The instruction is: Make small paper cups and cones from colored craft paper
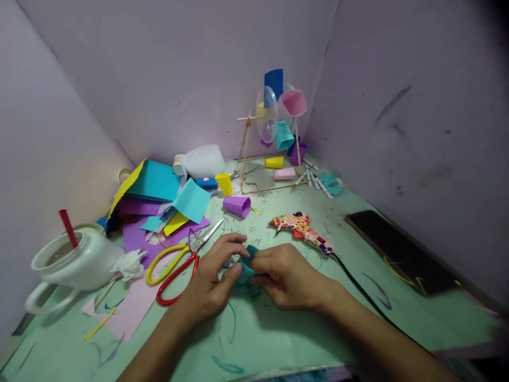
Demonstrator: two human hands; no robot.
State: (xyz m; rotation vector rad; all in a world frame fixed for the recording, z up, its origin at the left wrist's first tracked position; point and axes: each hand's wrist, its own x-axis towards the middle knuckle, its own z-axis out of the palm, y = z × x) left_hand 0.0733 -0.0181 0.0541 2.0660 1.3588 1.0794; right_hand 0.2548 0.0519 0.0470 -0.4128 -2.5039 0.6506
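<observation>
Both hands meet over the middle of the green tabletop, around a small piece of teal paper [247,271] that is bent into a curve. My left hand [217,273] holds its left side between thumb and fingers. From the other side, my right hand [282,270] pinches the paper, with the fingertips partly hidden behind it. Just left of the hands lie scissors [193,249] with one yellow and one red handle, blades apart. A flower-patterned glue gun [300,229] rests on its side beyond my right hand. Past the fingers lies a purple paper cup [237,206].
A stick frame [246,143] with plastic discs and coloured paper cups stands at the back. Coloured paper sheets [153,180] pile up at left, near a white mug [79,260] with a red straw. A black phone [401,249] lies right; the glue gun's cord [366,294] crosses the front right.
</observation>
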